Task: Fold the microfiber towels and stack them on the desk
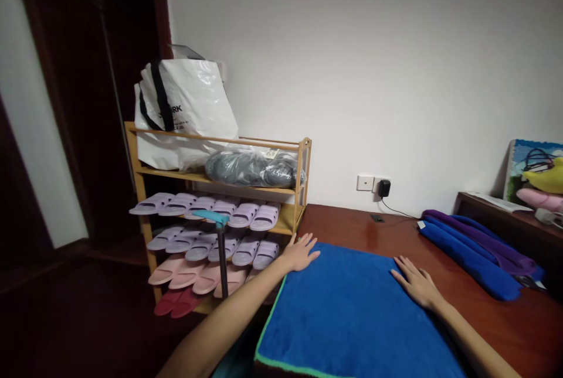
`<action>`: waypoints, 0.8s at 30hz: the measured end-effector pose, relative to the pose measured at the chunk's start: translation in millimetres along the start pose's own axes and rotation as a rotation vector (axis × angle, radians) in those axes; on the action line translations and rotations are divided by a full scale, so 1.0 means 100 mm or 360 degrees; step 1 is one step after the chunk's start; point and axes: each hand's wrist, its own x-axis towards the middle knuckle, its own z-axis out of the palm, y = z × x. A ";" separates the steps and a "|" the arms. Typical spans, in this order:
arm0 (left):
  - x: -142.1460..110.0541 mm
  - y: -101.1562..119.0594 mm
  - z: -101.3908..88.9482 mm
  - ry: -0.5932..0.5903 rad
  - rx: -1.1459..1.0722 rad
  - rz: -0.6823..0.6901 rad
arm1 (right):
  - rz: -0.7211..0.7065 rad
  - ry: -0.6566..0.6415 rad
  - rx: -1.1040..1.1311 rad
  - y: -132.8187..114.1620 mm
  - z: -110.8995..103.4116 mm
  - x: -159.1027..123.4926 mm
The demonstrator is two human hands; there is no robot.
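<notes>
A blue cloth (352,307) with a green edge lies spread flat on the reddish-brown wooden table (343,222). On its far left corner rests my left hand (300,253), palm down with the fingers spread. My right hand (416,283) lies flat near the far right corner, fingers stretched out and pointing away from me. Both hands touch the cloth and neither grips it. To the right of my right hand lie folded blue and purple cloths (479,249) in a loose pile.
Left of the table stands a wooden shoe rack (303,184) with rows of slippers (255,214), a white bag (193,96) and a clear plastic-wrapped bundle (255,168). A teal-topped pole (222,255) stands before it. A black plug (384,188) sits in the wall socket.
</notes>
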 end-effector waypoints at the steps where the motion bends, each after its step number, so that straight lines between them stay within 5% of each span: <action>1: -0.06 0.08 -0.02 0.0039 0.0010 0.0006 | 0.0013 0.0025 -0.0014 -0.02 -0.01 -0.06; 4: -0.38 0.35 -0.04 0.0093 -0.0007 0.0086 | 0.0024 0.0043 -0.0014 -0.20 0.06 -0.33; 9: -0.95 0.59 0.07 -0.0110 -0.0098 0.0151 | 0.0057 0.0023 -0.0014 -0.45 0.30 -0.82; 17: -0.89 0.66 -0.06 -0.0090 -0.0060 0.0043 | -0.0032 0.0095 -0.0052 -0.47 0.19 -0.71; 20: -1.06 0.69 -0.04 0.0008 -0.0083 0.0127 | -0.0042 0.0160 -0.0030 -0.45 0.21 -0.86; 24: -1.25 0.72 -0.03 -0.0104 -0.0113 0.0194 | -0.0116 0.0105 -0.0046 -0.41 0.24 -1.11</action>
